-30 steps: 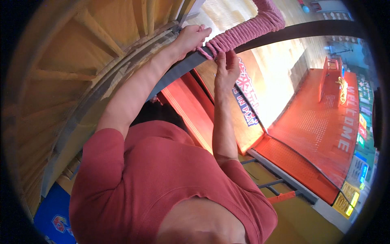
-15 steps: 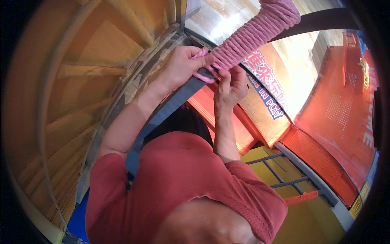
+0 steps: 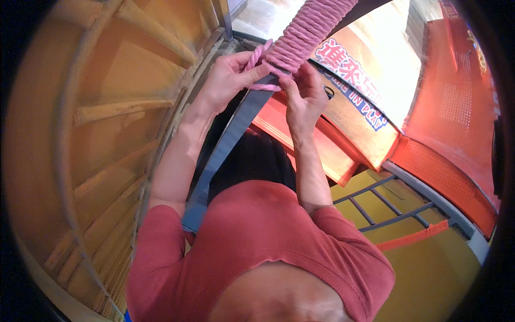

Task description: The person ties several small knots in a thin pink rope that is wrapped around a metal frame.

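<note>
Thick pink rope (image 3: pixel 311 35) is wound in tight turns around the upper part of a flat grey rail (image 3: pixel 234 129), whose bare lower part slopes down toward my body. At the lower end of the winding, my left hand (image 3: pixel 225 80) is closed on the rope, thumb laid across the rail's side. A loose loop (image 3: pixel 258 53) stands out beside its fingers, and another strand passes across the rail just below. On the rail's right side my right hand (image 3: pixel 304 104) pinches the rope between thumb and fingers; its fingertips are partly hidden behind the rail.
A ribbed brown wall (image 3: pixel 112 129) curves along my left. To the right are orange steps (image 3: pixel 322 145), a printed tread (image 3: pixel 357 126) and perforated orange panels (image 3: pixel 450 91). A dark ladder-like metal frame (image 3: pixel 386 206) lies over a yellow surface at lower right.
The wound rope and both hands sit farther left and higher in view, as the whole view has shifted. Both hands remain at the winding's lower end, and the rope loop stands up more on the left.
</note>
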`<action>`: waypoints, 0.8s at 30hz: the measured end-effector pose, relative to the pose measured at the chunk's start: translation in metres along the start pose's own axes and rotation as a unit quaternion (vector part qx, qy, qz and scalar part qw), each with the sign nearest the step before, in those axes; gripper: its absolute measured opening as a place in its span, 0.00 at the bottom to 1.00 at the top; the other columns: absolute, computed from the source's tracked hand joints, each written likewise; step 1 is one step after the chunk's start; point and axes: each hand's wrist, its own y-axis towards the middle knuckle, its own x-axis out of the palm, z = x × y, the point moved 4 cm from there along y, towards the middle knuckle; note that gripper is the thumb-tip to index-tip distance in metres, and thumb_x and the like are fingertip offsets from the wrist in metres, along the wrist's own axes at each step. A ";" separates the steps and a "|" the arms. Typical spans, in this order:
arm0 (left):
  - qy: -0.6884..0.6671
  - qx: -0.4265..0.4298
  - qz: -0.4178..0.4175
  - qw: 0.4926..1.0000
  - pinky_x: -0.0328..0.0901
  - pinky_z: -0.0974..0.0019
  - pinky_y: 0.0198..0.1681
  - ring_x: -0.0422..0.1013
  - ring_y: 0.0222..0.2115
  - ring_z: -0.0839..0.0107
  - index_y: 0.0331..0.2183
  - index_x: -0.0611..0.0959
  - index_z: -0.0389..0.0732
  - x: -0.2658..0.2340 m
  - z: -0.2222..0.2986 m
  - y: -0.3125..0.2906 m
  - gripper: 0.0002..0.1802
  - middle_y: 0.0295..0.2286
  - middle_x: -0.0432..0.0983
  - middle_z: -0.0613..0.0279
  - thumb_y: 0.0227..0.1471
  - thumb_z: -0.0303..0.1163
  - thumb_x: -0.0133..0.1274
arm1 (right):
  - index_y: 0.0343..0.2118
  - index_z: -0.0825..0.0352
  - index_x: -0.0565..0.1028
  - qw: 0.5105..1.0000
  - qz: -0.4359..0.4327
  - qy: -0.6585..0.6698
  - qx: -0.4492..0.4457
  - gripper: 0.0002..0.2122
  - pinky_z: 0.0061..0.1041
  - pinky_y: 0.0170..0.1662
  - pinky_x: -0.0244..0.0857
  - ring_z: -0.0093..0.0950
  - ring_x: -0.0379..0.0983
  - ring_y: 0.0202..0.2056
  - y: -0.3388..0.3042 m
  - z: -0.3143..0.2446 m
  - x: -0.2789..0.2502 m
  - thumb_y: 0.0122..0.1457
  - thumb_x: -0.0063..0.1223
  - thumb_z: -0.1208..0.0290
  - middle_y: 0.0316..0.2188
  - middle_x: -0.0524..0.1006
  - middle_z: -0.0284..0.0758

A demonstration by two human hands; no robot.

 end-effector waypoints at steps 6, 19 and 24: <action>0.036 0.008 0.114 0.993 0.67 0.76 0.35 0.71 0.31 0.81 0.41 0.80 0.31 -0.006 -0.002 -0.007 0.16 0.32 0.78 0.64 0.49 0.27 0.59 | 0.43 0.74 0.73 0.993 0.025 0.061 0.099 0.15 0.19 0.40 0.65 0.20 0.71 0.34 -0.016 0.007 0.012 0.56 0.57 0.70 0.34 0.77 0.32; 0.114 0.084 0.218 0.965 0.66 0.71 0.44 0.72 0.38 0.74 0.44 0.75 0.24 0.024 0.017 -0.023 0.22 0.38 0.76 0.53 0.46 0.20 0.59 | 0.51 0.74 0.64 0.997 -0.037 -0.005 0.065 0.26 0.19 0.41 0.59 0.20 0.66 0.38 -0.022 -0.009 0.024 0.65 0.33 0.52 0.40 0.72 0.34; 0.111 0.113 0.201 0.967 0.66 0.71 0.44 0.72 0.37 0.74 0.44 0.75 0.25 0.024 0.016 -0.016 0.21 0.37 0.77 0.53 0.46 0.19 0.59 | 0.52 0.74 0.63 0.998 -0.031 -0.032 0.033 0.26 0.24 0.50 0.59 0.26 0.67 0.46 -0.019 -0.011 0.026 0.66 0.31 0.52 0.45 0.71 0.38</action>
